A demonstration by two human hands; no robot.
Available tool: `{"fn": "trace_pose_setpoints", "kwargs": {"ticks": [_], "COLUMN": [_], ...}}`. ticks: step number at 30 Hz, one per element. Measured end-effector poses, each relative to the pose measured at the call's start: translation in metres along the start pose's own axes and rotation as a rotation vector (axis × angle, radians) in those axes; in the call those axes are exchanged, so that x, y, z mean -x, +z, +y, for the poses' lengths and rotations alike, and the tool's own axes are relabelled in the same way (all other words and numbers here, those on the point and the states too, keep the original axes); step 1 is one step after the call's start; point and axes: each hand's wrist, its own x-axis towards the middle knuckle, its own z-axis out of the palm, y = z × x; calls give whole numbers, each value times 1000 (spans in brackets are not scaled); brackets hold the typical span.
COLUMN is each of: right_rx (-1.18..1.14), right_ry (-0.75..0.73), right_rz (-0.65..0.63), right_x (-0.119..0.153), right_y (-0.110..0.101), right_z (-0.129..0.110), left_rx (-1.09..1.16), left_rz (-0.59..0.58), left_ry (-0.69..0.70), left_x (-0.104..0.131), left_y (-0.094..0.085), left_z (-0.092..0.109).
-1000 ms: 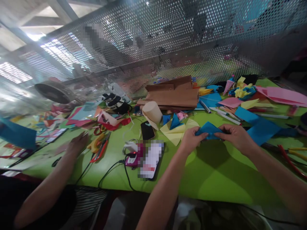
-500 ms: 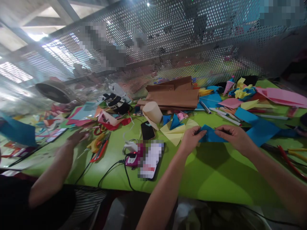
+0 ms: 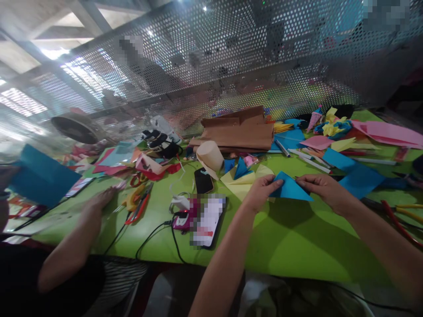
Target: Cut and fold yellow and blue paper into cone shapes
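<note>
A small folded sheet of blue paper (image 3: 289, 189) is held up over the green table between my two hands. My left hand (image 3: 261, 190) pinches its left side between thumb and fingers. At the right edge, the thumb and fingertips of my right hand (image 3: 319, 188) are closed on the paper. Its lower right part comes to a point. Just behind my left hand lies pale yellow paper (image 3: 236, 182) with a folded blue piece (image 3: 242, 168) on top. Larger blue paper (image 3: 361, 180) lies beyond my right wrist.
A phone (image 3: 209, 222) and a magenta power strip (image 3: 181, 222) with cables lie left of my forearm. Orange-handled pliers (image 3: 139, 207), a tape roll (image 3: 211, 156), brown paper (image 3: 236, 134) and markers (image 3: 310, 160) are around. At left, a co-worker's arm (image 3: 76, 229) rests near blue paper (image 3: 46, 176).
The blue paper between my hands has tilted, its lower right corner now pointing out below my right fingers. The co-worker's blue sheet at left has risen and swung right.
</note>
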Motion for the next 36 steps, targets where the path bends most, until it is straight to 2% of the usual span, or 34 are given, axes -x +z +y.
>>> {"fn": "trace_pose_setpoints", "kwargs": {"ticks": [4,8,16,36], "right_rx": [16,52,110,177], "right_ry": [-24,-20,-8,-24], "right_rz": [-11,46,115,174], "right_x": [-1,-3,-4,-2], "right_y": [-2,-3,1,6], "right_z": [4,8,4,3], "left_rx": [-10,12,71,92], "left_rz": [10,-2,10,44], "left_ry": [10,-16,-89,-132], "left_x": [-1,-2,-3,-3], "left_y": [0,0,0,6], "left_z": [-1,-5,-9,-12]}}
